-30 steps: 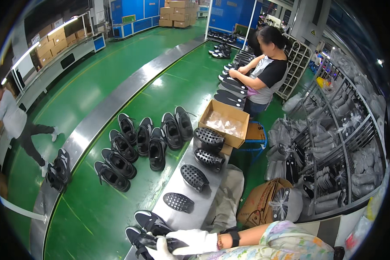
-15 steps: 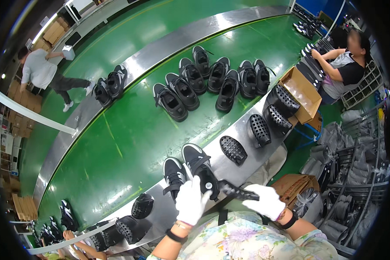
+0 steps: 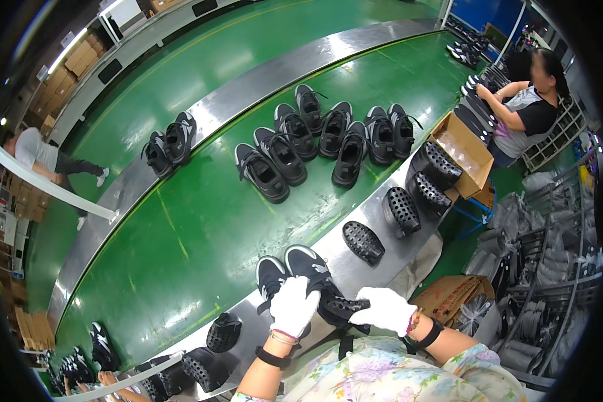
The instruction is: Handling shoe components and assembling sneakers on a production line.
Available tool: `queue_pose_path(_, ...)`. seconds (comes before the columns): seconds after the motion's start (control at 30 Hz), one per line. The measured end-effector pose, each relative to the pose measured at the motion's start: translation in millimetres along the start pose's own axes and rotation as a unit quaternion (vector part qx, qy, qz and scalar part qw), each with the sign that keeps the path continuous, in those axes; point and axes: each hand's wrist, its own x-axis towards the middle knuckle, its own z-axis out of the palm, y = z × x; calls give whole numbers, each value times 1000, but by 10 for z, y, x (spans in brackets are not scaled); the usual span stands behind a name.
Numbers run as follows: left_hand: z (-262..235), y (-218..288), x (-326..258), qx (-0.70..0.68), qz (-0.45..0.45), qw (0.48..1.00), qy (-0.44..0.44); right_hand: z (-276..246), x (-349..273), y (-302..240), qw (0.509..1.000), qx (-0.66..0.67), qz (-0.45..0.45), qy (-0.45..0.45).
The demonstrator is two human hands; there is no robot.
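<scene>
Two black sneakers with grey trim stand side by side at the bench edge before me: the left sneaker [image 3: 269, 271] and the right sneaker [image 3: 303, 257]. My left hand [image 3: 295, 307], in a white glove, is closed at the right sneaker's opening, gripping its upper. In my gloved right hand [image 3: 384, 311] is a black perforated plastic shoe tree [image 3: 345, 307], its front end in the right sneaker's opening. The fingers partly hide its rear end. Nearby on the metal bench lies another perforated shoe tree [image 3: 364, 242].
More shoe trees [image 3: 402, 210] line the bench to the right, beside an open carton [image 3: 463, 153]. Several black sneakers [image 3: 268, 173] sit on the green surface ahead. A co-worker [image 3: 526, 110] handles shoes at far right; wrapped items fill a rack [image 3: 536, 268].
My right hand has moved left, bringing the shoe tree from beside the right sneaker into its opening. My left hand has shifted onto that sneaker's upper. The walking person has moved further left.
</scene>
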Motion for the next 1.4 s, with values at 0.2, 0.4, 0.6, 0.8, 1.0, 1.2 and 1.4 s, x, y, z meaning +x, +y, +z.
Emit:
queue_pose_path(0.2,-11,293,136,5,15,999,-33,513,333,-119,966,-215,-25,142)
queue_pose_path(0.4,132,147,101,-51,31,998,13,663,548,114,952,-271,-64,123)
queue_pose_path(0.6,159,174,92,-95,54,993,48,235,535,135,981,-177,-21,74)
queue_pose_path(0.8,350,141,211,-76,141,986,42,495,898,321,985,-165,2,52)
queue_pose_path(1.0,333,55,0,-183,-7,983,28,164,453,39,962,-58,-129,233)
queue_pose_path(1.2,459,148,-23,-122,-183,971,-96,287,776,168,945,-170,-255,110)
queue_pose_path(1.4,89,603,68,-286,-188,933,-110,95,829,518,922,-166,-348,40)
